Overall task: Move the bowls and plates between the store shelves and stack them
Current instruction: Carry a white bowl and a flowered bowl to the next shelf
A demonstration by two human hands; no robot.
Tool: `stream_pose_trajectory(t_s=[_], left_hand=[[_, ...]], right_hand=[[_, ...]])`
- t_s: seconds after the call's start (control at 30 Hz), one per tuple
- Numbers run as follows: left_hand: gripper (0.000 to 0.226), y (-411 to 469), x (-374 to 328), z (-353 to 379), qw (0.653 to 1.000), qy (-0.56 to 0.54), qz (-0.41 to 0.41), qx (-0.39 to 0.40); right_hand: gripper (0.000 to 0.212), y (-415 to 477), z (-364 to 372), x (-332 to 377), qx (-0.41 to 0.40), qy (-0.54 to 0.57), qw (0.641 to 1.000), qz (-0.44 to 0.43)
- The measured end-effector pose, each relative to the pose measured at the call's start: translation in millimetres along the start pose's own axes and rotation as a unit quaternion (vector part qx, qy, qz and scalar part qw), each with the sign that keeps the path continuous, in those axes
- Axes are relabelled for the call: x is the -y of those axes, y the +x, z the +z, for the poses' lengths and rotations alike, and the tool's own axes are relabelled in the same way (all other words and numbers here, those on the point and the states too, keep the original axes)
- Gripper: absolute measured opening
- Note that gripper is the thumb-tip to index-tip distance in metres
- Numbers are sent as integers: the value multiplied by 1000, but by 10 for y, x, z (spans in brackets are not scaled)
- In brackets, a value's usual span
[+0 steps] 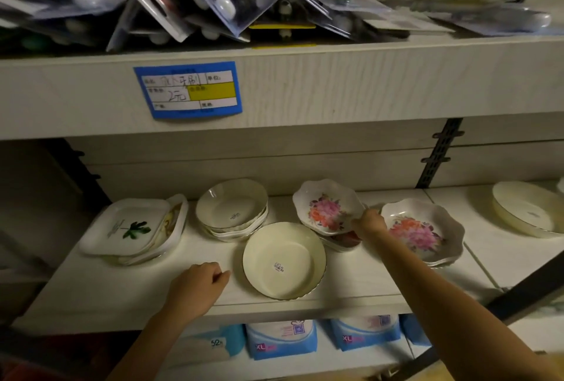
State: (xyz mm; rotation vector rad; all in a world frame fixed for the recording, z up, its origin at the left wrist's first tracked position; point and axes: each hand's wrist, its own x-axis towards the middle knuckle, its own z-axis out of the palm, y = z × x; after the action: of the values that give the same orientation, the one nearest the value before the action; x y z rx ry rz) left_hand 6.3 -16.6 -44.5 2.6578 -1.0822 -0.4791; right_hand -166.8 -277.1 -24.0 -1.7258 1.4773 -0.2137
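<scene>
My right hand (368, 223) grips the right rim of a floral scalloped bowl (328, 208), which tilts up over another floral dish beneath it. A second stack of floral bowls (424, 232) stands just to the right. A single cream plate (283, 260) with a barcode sticker lies at the shelf's front. Behind it is a stack of cream bowls (232, 208). Square white plates with a green leaf print (131, 228) are stacked at the left. My left hand (198, 284) rests on the shelf, fingers loosely curled, holding nothing, just left of the cream plate.
Another cream plate stack (525, 211) sits far right on the adjoining shelf (488, 261). The upper shelf (305, 84) overhangs close above, piled with blister packs and carrying a blue price tag (187, 90). Blue packaged goods (280, 338) fill the shelf below.
</scene>
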Motion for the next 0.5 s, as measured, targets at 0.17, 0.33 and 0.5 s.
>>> stream_pose_trajectory(t_s=[0.17, 0.33, 0.5], left_hand=[[46, 67, -139, 60, 993, -93, -43, 52], [43, 230, -340, 264, 979, -150, -74, 114], [25, 313, -347, 364, 952, -258, -101, 127]], right_hand=[[37, -1, -183, -103, -28, 46, 998, -14], [27, -272, -423, -248, -55, 65, 995, -47], [20, -501, -593, -459, -61, 84, 993, -49]])
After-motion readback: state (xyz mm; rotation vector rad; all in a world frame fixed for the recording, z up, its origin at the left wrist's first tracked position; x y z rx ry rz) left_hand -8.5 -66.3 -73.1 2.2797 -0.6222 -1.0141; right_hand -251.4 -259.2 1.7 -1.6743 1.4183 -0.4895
